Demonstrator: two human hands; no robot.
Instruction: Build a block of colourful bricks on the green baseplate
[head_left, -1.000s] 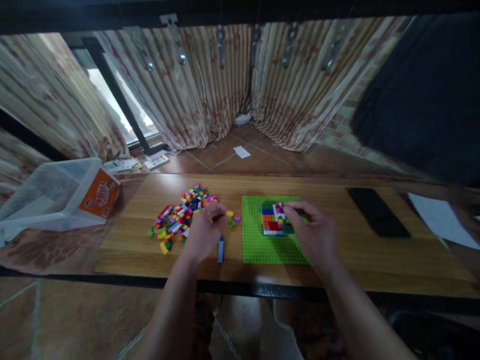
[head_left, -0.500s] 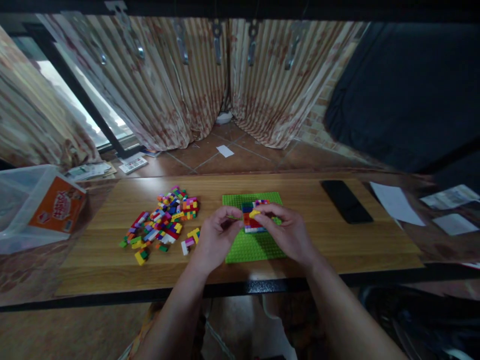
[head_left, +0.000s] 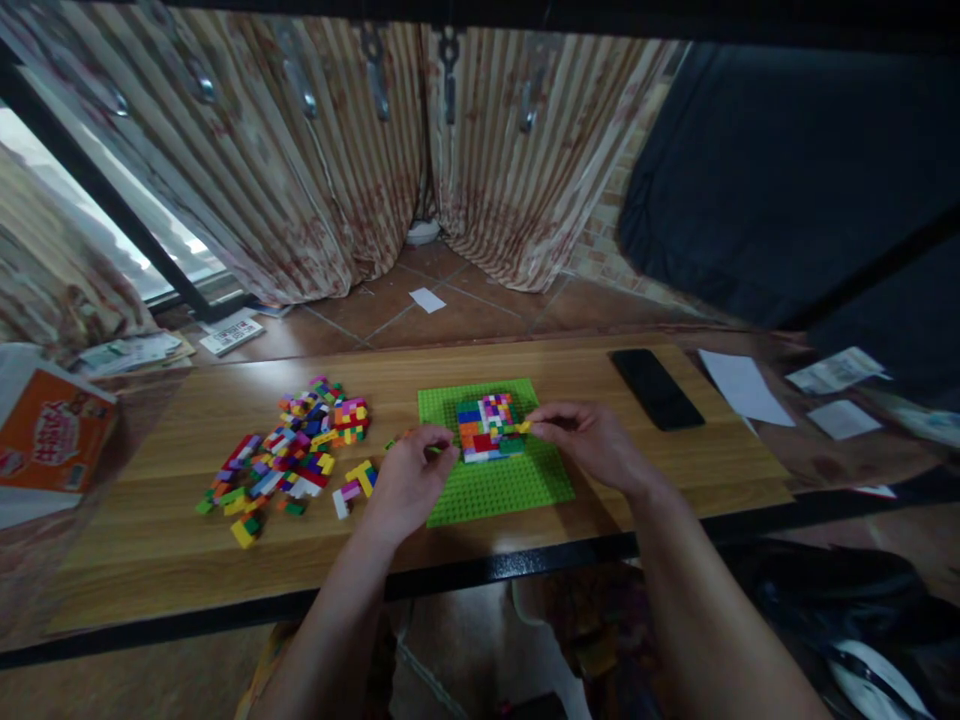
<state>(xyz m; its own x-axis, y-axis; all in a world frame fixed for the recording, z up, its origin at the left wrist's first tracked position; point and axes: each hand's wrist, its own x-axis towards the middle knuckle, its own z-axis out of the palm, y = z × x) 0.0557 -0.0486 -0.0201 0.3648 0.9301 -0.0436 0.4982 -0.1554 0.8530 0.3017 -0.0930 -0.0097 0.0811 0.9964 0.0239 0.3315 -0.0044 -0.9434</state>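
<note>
A green studded baseplate [head_left: 491, 498] lies on the wooden table, with a low block of many-coloured toy bricks [head_left: 486, 425] built on it. My right hand [head_left: 592, 440] is at the right side of this block, thumb and index finger pinched on a small yellow toy brick [head_left: 523, 427] just over its right part. Over the plate's left edge is my left hand [head_left: 416, 480], its fingers curled and thumb close to the index finger; what they hold, if anything, is too small to make out.
A pile of loose toy bricks [head_left: 289, 450] covers part of the table [head_left: 172, 560] on the left, with a few joined bricks [head_left: 356, 485] nearer my left hand. A black phone [head_left: 656, 388] lies to the right, white paper [head_left: 742, 385] beyond it. An orange-labelled box [head_left: 52, 435] stands far left.
My hands have moved apart: the left one back to the plate's left edge, the right one to the block's right side with the yellow brick. More of the block shows. The view has turned right.
</note>
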